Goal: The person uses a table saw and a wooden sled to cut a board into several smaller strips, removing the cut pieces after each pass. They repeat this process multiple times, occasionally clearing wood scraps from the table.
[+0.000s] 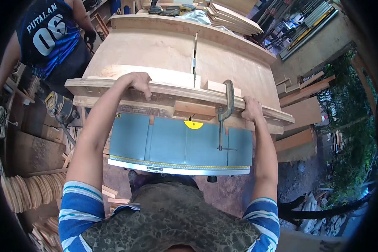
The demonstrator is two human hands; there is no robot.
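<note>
A wooden crosscut sled (151,46) lies over a blue table saw (168,143). My left hand (138,83) is closed over the top of its near fence (180,91), thumb on my side. Its fingertips are hidden behind the fence, close to a pale board (168,76) lying along the far side. My right hand (252,109) wraps the same fence further right. Between my hands a C-clamp (229,101) grips the fence beside a short wood block (223,88). Another block (194,110) sits on the fence's near face, above a yellow disc (194,124).
A person in a numbered jersey (50,35) stands at the left, near a dusty yellow-and-black machine (59,105). Stacked boards (231,19) and power tools lie beyond the sled's far fence (176,26). Lumber (304,109) leans at the right; curved wooden pieces (33,191) are at lower left.
</note>
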